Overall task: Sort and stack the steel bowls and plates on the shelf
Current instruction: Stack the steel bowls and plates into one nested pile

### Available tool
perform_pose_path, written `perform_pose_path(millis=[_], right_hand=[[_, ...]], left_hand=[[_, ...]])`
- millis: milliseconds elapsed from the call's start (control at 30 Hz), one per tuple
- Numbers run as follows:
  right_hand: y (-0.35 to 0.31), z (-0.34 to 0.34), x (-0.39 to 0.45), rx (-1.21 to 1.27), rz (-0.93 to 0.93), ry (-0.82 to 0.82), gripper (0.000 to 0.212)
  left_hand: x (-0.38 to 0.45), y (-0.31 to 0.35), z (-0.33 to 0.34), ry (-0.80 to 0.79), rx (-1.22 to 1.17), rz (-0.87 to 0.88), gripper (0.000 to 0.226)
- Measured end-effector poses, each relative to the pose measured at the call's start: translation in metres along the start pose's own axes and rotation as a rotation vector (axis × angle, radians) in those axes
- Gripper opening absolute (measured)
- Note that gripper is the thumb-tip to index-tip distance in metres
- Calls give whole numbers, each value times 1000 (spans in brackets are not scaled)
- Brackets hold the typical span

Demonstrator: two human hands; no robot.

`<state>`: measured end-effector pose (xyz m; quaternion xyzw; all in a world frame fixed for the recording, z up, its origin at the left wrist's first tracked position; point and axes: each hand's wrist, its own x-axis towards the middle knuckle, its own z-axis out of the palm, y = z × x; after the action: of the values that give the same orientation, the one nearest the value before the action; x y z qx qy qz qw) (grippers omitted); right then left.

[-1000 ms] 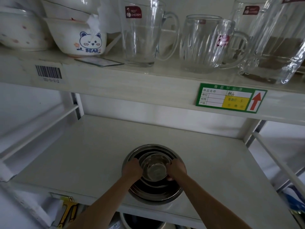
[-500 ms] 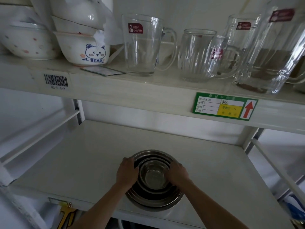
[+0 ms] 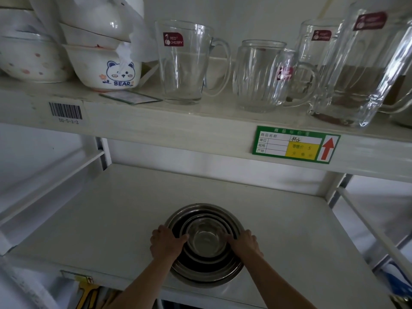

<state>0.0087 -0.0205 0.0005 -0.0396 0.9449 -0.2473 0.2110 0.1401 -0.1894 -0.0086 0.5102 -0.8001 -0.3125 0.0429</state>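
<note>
Steel bowls (image 3: 204,244) sit nested, largest at the bottom and smallest on top, near the front edge of the lower shelf (image 3: 89,219), roughly midway along it. In the head view, the left hand (image 3: 166,243) curls over the stack's left rim and the right hand (image 3: 244,240) grips the right side, fingers reaching toward the inner bowls; holding both sides probably keeps the nest centred while it is seated or shifted. Fingertips are hidden inside the bowls, so which rim each hand actually grips is unclear. No plates can be made out. Glass mugs (image 3: 189,63) and a bear-print bowl (image 3: 104,68) stand on the upper shelf.
</note>
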Motion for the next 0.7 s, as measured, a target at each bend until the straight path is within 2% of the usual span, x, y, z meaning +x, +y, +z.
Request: perform_pose_path(millis=[200, 433, 700], right_hand=[[-2, 15, -6, 71, 32, 119, 70], [-3, 21, -2, 88, 55, 159, 68], [-4, 23, 1, 88, 74, 179, 66]], left_hand=[[4, 0, 2, -11, 12, -3, 105], [12, -1, 5, -63, -21, -43, 116], [9, 3, 6, -30, -12, -73, 109]])
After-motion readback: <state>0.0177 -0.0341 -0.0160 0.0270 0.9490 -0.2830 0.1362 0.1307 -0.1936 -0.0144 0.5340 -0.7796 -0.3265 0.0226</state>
